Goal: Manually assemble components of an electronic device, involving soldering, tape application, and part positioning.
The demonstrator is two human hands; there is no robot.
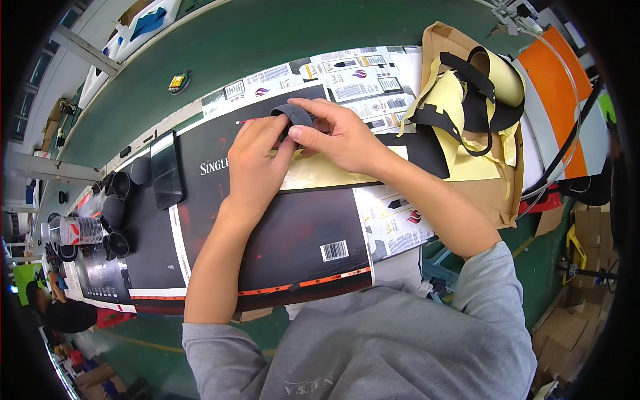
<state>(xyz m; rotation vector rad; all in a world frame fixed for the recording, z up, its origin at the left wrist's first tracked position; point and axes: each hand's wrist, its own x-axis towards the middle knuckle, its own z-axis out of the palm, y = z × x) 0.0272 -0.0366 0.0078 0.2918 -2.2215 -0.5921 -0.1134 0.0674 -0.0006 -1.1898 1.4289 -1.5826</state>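
Note:
Over the table both hands meet around a dark grey, ring-shaped piece (294, 113) with a soft-looking surface. My left hand (255, 157) holds it from the left, fingers bent around its lower side. From the right, my right hand (341, 139) grips it between thumb and fingers. Part of the piece is hidden by the fingers. A thin red stick-like tip (245, 122) shows beside my left hand; its other end is hidden. Beneath the hands lies a yellow backing sheet (333, 170) with a black strip along its edge.
A cardboard tray (510, 197) at right holds curled black strips (477, 113) on yellow backing. At left are a phone (167, 170), several dark cup-shaped pieces (121, 185) and a plastic bottle (75, 231). Printed sheets (307, 247) cover the table. A small round yellow-topped object (179, 83) lies farther back.

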